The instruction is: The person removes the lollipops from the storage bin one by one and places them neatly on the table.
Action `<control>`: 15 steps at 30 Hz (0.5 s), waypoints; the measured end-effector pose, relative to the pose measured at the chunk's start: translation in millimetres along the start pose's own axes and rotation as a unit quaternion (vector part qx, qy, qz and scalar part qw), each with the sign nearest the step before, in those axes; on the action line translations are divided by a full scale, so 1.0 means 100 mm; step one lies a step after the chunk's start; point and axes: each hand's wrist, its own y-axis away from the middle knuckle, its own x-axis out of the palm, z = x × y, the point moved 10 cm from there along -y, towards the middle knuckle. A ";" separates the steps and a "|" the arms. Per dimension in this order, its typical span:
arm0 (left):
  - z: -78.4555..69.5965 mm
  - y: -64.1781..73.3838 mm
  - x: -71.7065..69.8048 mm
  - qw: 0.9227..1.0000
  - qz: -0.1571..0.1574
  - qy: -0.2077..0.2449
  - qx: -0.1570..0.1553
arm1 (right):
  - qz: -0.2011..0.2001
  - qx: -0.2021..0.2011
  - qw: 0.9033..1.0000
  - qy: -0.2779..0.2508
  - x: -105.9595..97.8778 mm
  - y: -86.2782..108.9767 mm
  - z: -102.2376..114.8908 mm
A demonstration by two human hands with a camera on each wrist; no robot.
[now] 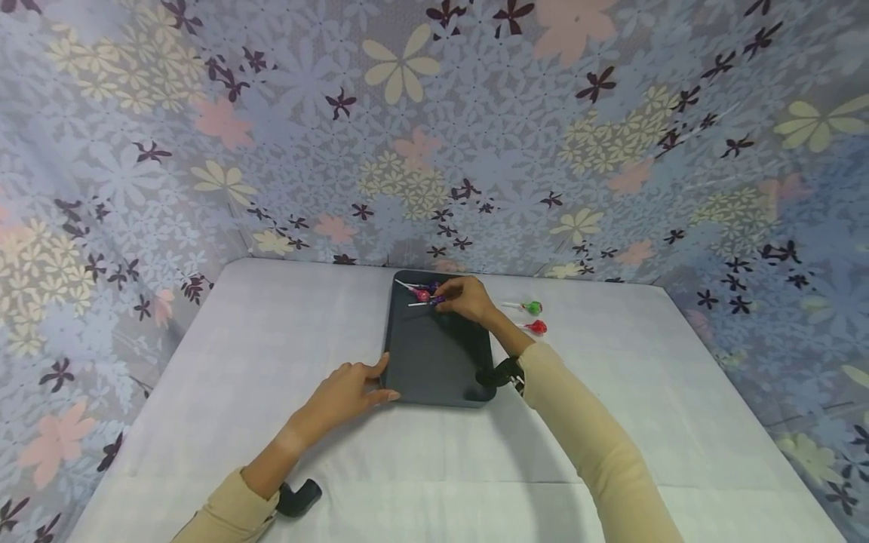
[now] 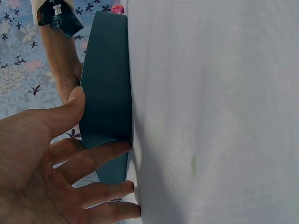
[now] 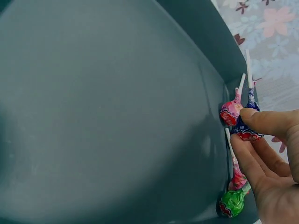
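Observation:
My right hand (image 1: pixel 468 300) is over the far end of a dark grey tray (image 1: pixel 434 351). Its thumb and fingers pinch a lollipop in a blue wrapper (image 3: pixel 247 134), white stick pointing away. Beside that lollipop, along the tray's end wall, lie a pink-wrapped lollipop (image 3: pixel 230 113), another pink one (image 3: pixel 237 180) and a green one (image 3: pixel 232 203). My left hand (image 1: pixel 346 392) touches the tray's near left corner. In the left wrist view its thumb meets the upper rim, while the spread fingers reach along the outer wall and the cloth.
Right of the tray, a green lollipop (image 1: pixel 534 308) and a red lollipop (image 1: pixel 537 326) lie on the white cloth (image 1: pixel 271 324). A flower-patterned fabric (image 1: pixel 475 151) rises behind the table and on both sides. Black straps with cameras sit on both wrists.

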 end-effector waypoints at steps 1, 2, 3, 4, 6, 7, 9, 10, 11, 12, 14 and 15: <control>0.00 0.00 0.00 1.000 0.002 0.003 -0.001 | -0.001 0.001 1.000 -0.009 -0.01 0.00 -0.01; 0.00 0.00 0.00 1.000 0.000 0.002 -0.001 | -0.001 0.002 1.000 -0.018 -0.01 0.01 -0.01; 0.00 0.01 -0.01 1.000 -0.002 0.000 -0.001 | -0.002 0.003 1.000 -0.024 -0.01 0.01 -0.01; 0.00 0.01 -0.02 1.000 -0.003 -0.002 -0.001 | -0.002 0.003 1.000 -0.030 -0.02 0.01 -0.02; 0.00 0.01 -0.02 1.000 -0.002 0.000 -0.001 | -0.005 0.003 0.999 -0.039 -0.03 0.02 -0.02; 0.00 0.01 -0.02 1.000 -0.001 0.001 -0.001 | -0.006 0.004 0.999 -0.045 -0.04 0.03 -0.02; 0.00 0.01 -0.02 1.000 -0.002 -0.001 -0.001 | -0.008 0.001 0.999 -0.047 -0.06 0.05 -0.01; 0.00 0.01 -0.02 1.000 -0.001 -0.001 -0.001 | -0.010 0.000 0.999 -0.048 -0.07 0.07 -0.01; -0.01 0.01 -0.01 1.000 0.001 0.000 -0.002 | -0.011 0.001 0.999 -0.050 -0.08 0.09 -0.01; -0.01 0.01 -0.01 1.000 0.002 0.002 -0.002 | -0.011 0.001 0.999 -0.052 -0.09 0.11 -0.01; -0.01 0.01 0.00 1.000 0.004 0.002 -0.002 | -0.008 -0.003 0.999 -0.052 -0.11 0.15 0.01; -0.01 0.01 0.00 1.000 0.005 0.002 -0.002 | -0.007 -0.004 0.998 -0.055 -0.11 0.18 0.02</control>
